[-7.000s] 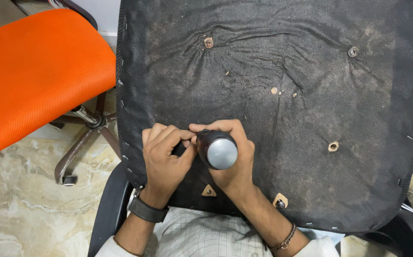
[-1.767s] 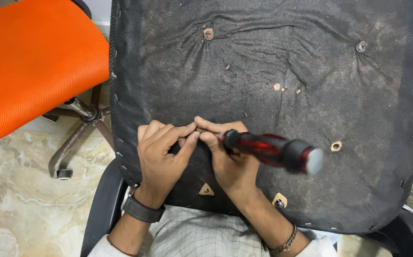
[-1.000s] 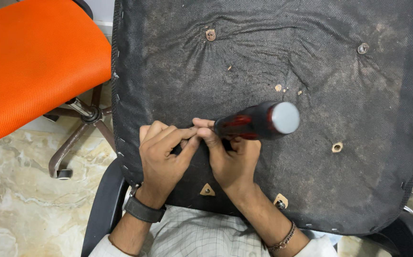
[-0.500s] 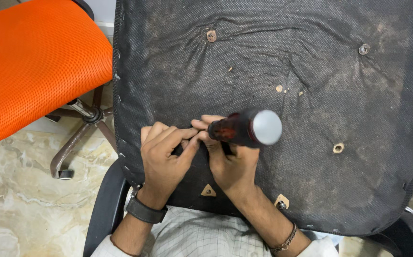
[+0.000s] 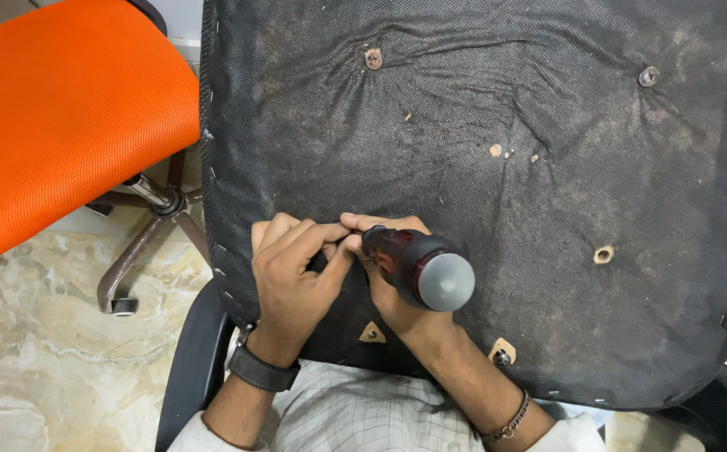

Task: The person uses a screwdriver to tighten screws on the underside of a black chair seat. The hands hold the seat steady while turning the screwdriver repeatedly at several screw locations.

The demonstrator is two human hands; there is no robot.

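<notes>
Screwdriver (image 5: 418, 266) handle now swung upright from rightward tilt, gripped by right hand (image 5: 384, 280); left hand (image 5: 292, 276) pinching at tip against black seat underside (image 5: 548, 151).

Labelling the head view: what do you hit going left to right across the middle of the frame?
Orange chair seat → its brown wheeled base → left hand → screwdriver in the right hand → small hole in the black seat underside.
</notes>
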